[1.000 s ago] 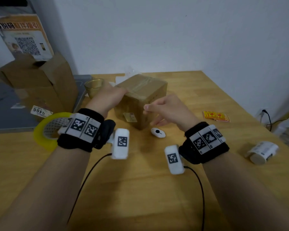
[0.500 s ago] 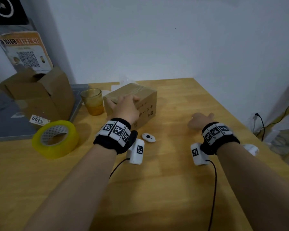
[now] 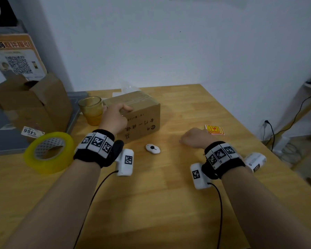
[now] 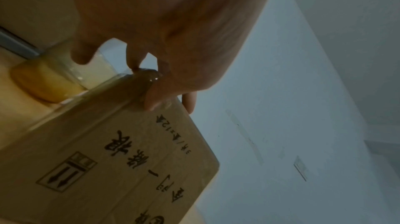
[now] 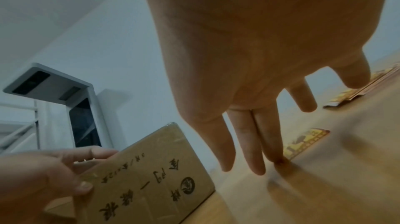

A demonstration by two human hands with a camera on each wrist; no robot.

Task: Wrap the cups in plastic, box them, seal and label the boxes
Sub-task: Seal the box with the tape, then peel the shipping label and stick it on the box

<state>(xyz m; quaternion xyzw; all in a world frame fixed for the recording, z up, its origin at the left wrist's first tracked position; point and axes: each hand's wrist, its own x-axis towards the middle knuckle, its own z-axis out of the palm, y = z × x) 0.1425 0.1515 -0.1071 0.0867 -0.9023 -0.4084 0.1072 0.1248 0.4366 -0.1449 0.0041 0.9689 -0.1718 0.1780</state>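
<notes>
A sealed brown cardboard box with clear tape over its top stands at the back of the wooden table. My left hand grips its near left top corner, thumb on the printed front face and fingers curled over the top. An amber glass cup stands unwrapped just left of the box. My right hand hovers to the right of the box, fingers straight and pointing down, one fingertip touching the table beside a red and yellow sticker. It holds nothing.
A yellow tape roll lies at the left and an open cardboard box stands behind it. A small white cutter lies in front of the sealed box. Stacked stickers and a label roll lie at the right.
My right hand has left the box and moved right toward the stickers. The left hand stays on the box, which now sits further back beside the cup.
</notes>
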